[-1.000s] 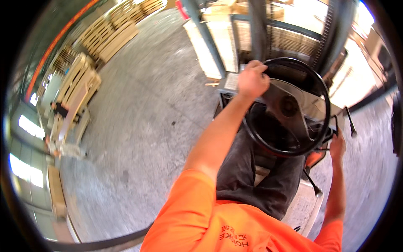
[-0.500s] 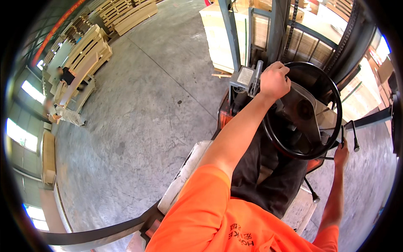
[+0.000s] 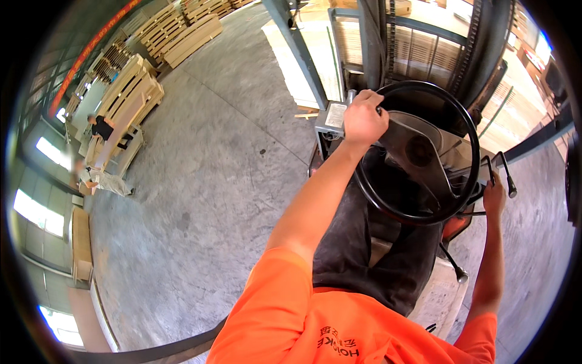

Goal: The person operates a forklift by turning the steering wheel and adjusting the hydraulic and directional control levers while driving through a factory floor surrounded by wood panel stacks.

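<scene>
I sit at a forklift whose black steering wheel (image 3: 419, 150) is in front of me. My left hand (image 3: 367, 118) is closed at the wheel's upper left rim, with a dark knob partly showing beside its fingers. To the right of the wheel, my right hand (image 3: 494, 195) has its fingers closed around a thin black control lever (image 3: 488, 165). Another lever with a dark knob (image 3: 512, 192) stands just right of that hand. Lower down, a separate lever with a round knob (image 3: 462, 276) sticks out beside my right leg.
Ahead rises the forklift's mast (image 3: 373, 42), with pale stacked boards (image 3: 291, 60) beyond it. Grey concrete floor (image 3: 212, 200) stretches to the left. Two people (image 3: 104, 128) are at wooden stacks (image 3: 142, 91) on the far left. A grey box (image 3: 333, 118) sits left of the wheel.
The wheel, mast and my left hand have shifted left in the picture, while the people and stacks at far left moved slightly right. Both hands keep their grips.
</scene>
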The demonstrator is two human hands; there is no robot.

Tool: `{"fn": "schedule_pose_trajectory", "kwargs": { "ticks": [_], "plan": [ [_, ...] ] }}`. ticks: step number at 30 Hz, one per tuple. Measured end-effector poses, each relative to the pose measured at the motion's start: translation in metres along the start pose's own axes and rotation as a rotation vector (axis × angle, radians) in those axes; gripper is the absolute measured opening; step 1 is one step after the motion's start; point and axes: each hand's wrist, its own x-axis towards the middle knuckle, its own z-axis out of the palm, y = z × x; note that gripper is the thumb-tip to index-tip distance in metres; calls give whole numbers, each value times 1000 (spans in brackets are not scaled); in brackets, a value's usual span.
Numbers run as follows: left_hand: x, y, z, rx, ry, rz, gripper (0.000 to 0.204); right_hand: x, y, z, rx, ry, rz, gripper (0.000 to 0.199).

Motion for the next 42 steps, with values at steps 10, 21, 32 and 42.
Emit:
{"fn": "schedule_pose_trajectory", "kwargs": {
  "ticks": [10,21,32,42],
  "plan": [
    [-111,73,-67,-57,-207,141,18,23,21,-4,40,17,-44,34],
    [-181,207,-34,-256,-421,300,20,24,58,-18,68,60,-190,36],
    [-152,334,32,-189,-507,349,27,-19,52,-110,95,57,-188,35],
    [-78,433,80,117,-377,277,27,-57,127,-201,162,-45,-180,26]
  ]
}}
